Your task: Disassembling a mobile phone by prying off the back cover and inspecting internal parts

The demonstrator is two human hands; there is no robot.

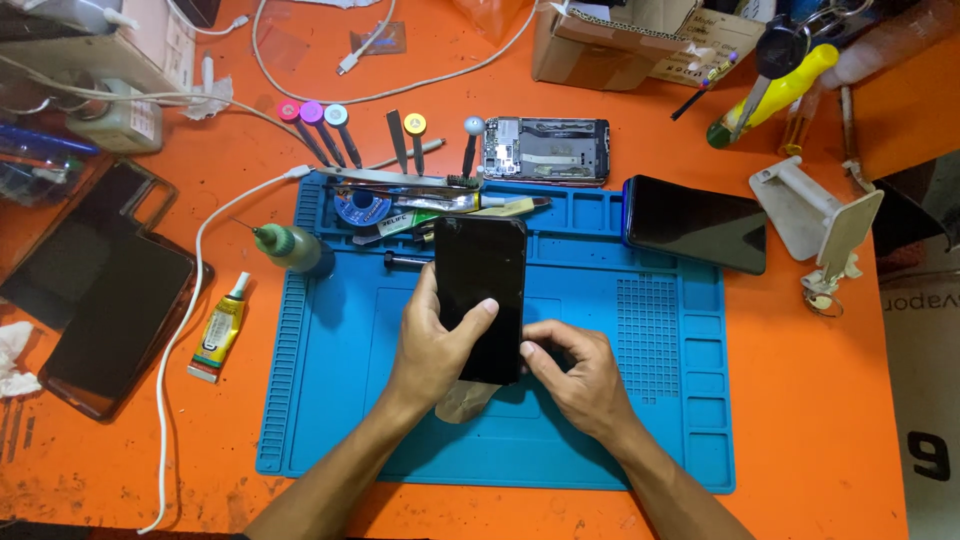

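Observation:
A black smartphone [480, 280] lies screen up, lengthwise, over the middle of a blue silicone repair mat [620, 420]. My left hand [435, 345] grips its lower left side, thumb across the glass. At the phone's bottom right corner my right hand [580, 380] pinches the edge with thumb and forefinger. A bit of clear plastic film [465, 400] shows under my left hand.
A second dark phone [697, 222] lies at the mat's upper right, an opened phone chassis [547, 150] above it. Screwdrivers and tweezers [400, 135] line the mat's top. A glue tube [220, 330], green bottle [290, 247], white cable and phone cases [105, 300] sit left; a white stand [815, 215] right.

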